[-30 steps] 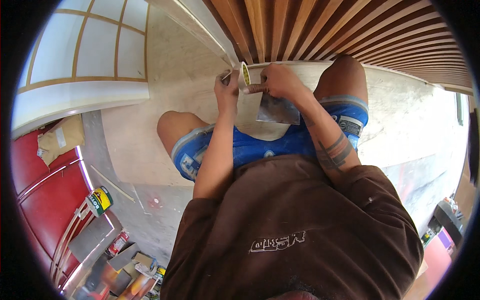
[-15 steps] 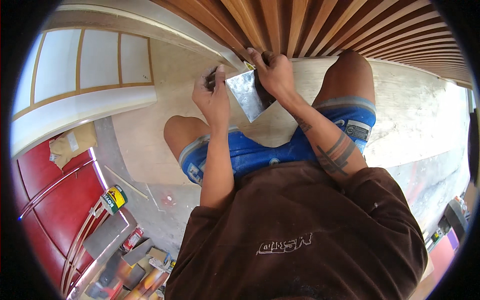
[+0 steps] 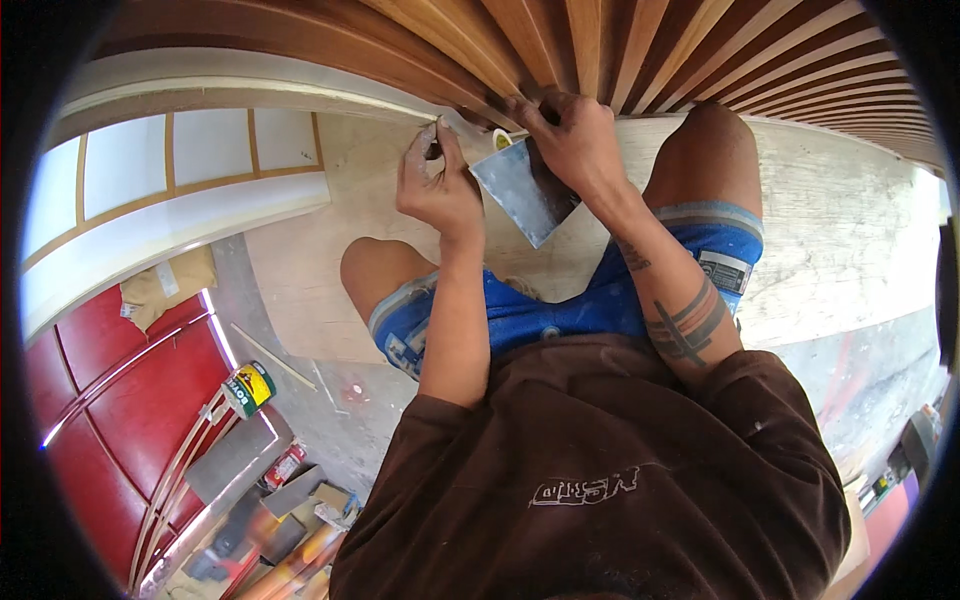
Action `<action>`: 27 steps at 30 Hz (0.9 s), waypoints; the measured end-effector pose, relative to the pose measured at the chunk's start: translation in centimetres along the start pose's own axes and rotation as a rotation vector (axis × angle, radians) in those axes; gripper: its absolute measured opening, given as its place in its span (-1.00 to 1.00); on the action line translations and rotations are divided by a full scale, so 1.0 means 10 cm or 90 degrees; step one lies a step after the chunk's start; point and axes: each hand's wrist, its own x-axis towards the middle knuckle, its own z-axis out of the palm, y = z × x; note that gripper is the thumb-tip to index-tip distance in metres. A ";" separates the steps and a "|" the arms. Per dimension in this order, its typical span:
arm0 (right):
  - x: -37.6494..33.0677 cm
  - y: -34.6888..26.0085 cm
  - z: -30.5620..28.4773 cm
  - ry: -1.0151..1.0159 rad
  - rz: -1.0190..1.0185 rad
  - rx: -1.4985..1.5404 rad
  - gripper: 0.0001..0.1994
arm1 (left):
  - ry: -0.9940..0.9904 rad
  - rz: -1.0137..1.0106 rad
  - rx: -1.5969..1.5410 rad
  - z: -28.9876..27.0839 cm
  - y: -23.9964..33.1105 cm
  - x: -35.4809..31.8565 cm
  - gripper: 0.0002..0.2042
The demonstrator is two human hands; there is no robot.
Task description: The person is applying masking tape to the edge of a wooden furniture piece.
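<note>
My right hand (image 3: 578, 145) is curled at the lower ends of the brown wooden slats (image 3: 590, 50). A flat, squarish metal scraper plate (image 3: 522, 190) hangs tilted from it, bright on one side and dark on the other. The plate's handle, if any, is hidden by my fingers. My left hand (image 3: 442, 185) is raised beside the plate, thumb and forefinger pinched together at the white panel edge (image 3: 330, 100). What lies in that pinch is too small to make out. A small yellow and white round thing (image 3: 502, 140) shows between my hands, next to the slats.
Under my knees lies a pale plywood sheet (image 3: 800, 220). At the left stand a white framed panel (image 3: 125, 165) and red panels (image 3: 150, 390), with a brown paper package (image 3: 168, 285) and a green and yellow can (image 3: 248, 388). Tools and boxes (image 3: 290, 500) crowd the lower left.
My left hand has risen to the panel edge and its fingers have pinched together. My right hand and the plate sit slightly farther right, as the whole view has shifted a little.
</note>
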 end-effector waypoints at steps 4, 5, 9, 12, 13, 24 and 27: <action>0.03 0.10 0.00 0.000 0.012 -0.019 -0.53 | 0.017 0.014 0.017 0.04 0.05 -0.03 -0.91; 0.02 0.06 -0.01 -0.001 0.011 -0.017 -0.53 | 0.017 0.000 0.033 0.03 0.04 -0.03 -0.91; 0.02 -0.05 -0.10 -0.027 0.026 -0.016 -0.55 | 0.020 -0.064 -0.023 0.03 0.02 -0.03 -0.91; 0.02 0.00 -0.08 -0.015 0.017 -0.015 -0.55 | -0.008 -0.044 -0.027 0.03 0.00 -0.02 -0.91; 0.02 0.02 -0.07 0.010 -0.005 -0.007 -0.54 | -0.013 -0.062 -0.055 0.04 -0.02 -0.02 -0.91; 0.01 -0.04 -0.05 -0.029 0.023 0.008 -0.54 | -0.095 -0.130 -0.116 -0.07 0.14 0.08 -0.88; 0.05 0.05 0.01 -0.028 0.015 -0.005 -0.53 | -0.105 -0.120 -0.117 -0.08 0.19 0.12 -0.88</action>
